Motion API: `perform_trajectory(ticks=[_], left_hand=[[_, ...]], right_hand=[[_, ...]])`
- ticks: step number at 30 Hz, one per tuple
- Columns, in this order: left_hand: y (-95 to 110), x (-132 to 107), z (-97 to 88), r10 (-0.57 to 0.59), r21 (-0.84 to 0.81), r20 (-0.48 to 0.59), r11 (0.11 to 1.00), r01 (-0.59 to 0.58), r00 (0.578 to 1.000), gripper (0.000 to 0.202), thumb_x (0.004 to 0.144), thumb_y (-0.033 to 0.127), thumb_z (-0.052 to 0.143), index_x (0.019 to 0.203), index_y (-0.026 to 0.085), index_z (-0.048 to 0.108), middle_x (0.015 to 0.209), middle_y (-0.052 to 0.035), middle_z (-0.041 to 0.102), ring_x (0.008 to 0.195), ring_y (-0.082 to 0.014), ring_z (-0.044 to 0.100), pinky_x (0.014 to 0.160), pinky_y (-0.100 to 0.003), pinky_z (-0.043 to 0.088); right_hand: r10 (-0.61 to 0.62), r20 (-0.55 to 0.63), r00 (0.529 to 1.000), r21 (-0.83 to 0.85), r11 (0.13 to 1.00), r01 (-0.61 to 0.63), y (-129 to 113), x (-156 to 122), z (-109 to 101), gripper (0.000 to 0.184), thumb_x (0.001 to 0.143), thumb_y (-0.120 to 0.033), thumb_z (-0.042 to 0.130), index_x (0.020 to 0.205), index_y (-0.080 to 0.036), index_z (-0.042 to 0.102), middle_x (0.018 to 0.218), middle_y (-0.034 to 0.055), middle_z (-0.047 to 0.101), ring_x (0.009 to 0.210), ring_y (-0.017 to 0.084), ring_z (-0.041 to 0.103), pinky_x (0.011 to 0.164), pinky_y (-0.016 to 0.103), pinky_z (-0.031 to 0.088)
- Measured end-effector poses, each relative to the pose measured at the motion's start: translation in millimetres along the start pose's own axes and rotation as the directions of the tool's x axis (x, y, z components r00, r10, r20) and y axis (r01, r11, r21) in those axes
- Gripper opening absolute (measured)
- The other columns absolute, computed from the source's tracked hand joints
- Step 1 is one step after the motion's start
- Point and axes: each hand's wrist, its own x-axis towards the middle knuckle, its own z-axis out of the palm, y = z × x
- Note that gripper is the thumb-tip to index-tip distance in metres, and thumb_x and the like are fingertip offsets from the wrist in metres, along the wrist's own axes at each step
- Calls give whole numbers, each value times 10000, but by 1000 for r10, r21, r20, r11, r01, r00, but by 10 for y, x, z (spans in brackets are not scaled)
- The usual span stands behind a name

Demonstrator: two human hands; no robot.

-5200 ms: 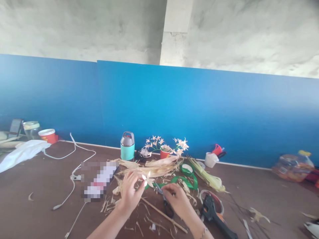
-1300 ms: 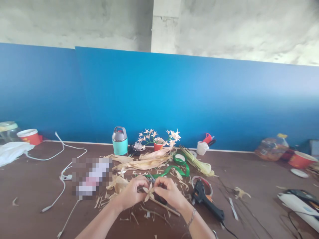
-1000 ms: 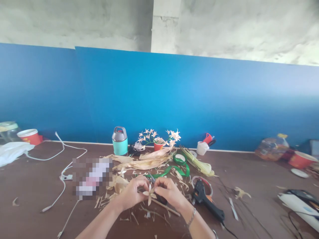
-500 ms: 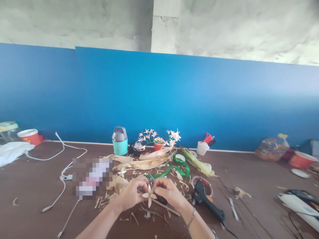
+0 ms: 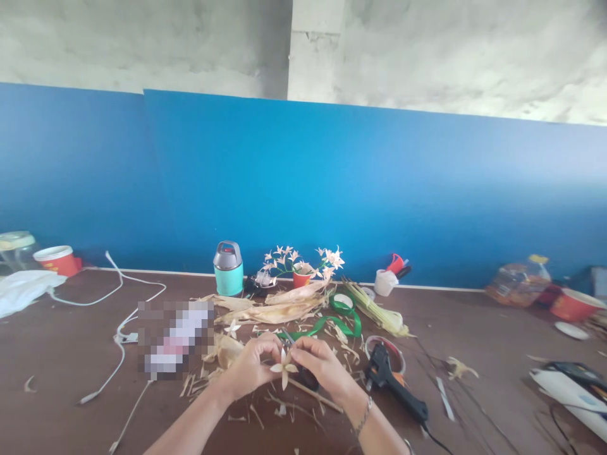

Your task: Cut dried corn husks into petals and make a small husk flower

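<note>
A small pale flower [image 5: 284, 368] with pointed petals, apparently husk, is between my hands above the table. My left hand [image 5: 253, 363] pinches it from the left, thumb and forefinger closed at its petals. From the right, my right hand [image 5: 322, 361] has its thumb and bent forefinger closed on the flower's upper right side. Scissors [image 5: 288, 337] show partly behind the hands, their lower part hidden. A thin stick [image 5: 315, 395] and scattered husk scraps lie below. Another pale flower [image 5: 232, 328] lies to the upper left of my left hand.
A black glue gun [image 5: 396, 388] lies right of my hands beside a tape roll [image 5: 401, 360]. Behind are dried husks [image 5: 275, 311], green ribbon [image 5: 351, 325], a red cup [image 5: 302, 278] with flowers and a turquoise flask [image 5: 229, 278]. White cables [image 5: 122, 354] run at left.
My right hand's fingers have shifted slightly left, closer over the flower's upper petals. The flower has turned a little; my left hand stays in about the same place.
</note>
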Motion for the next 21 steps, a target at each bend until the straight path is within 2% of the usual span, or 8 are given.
perform_trajectory(ticks=[3,6,16,21], left_hand=[[0,13,-8,9,7,-48,1000,-8,999,257,670,339,709,556,164,559,727,-19,591,712,-148,544,673,-252,403],[-7,25,-15,11,19,-71,1000,-10,997,274,663,343,716,546,163,546,708,-18,597,709,-150,536,674,-253,399],[-49,25,-18,-20,-82,-74,997,14,997,278,633,342,737,551,153,550,725,-19,584,690,-137,534,674,-253,403],[-44,20,-4,-34,-56,-33,998,32,999,257,636,365,734,579,161,588,720,-15,594,698,-140,539,678,-248,405]], right_hand=[[29,0,1000,-13,999,-29,7,1,-13,280,732,-406,573,589,-169,533,543,-45,421,533,95,346,521,226,269],[13,22,1000,16,1000,-14,37,9,-15,258,676,-379,629,580,-161,531,548,-47,424,546,92,341,523,221,257],[15,63,998,60,998,-18,59,17,-11,303,632,-431,685,594,-156,563,563,-40,466,543,88,359,535,214,288],[27,32,999,70,997,-29,3,-4,0,273,706,-437,627,662,-171,579,572,-41,478,515,87,371,509,210,295]])
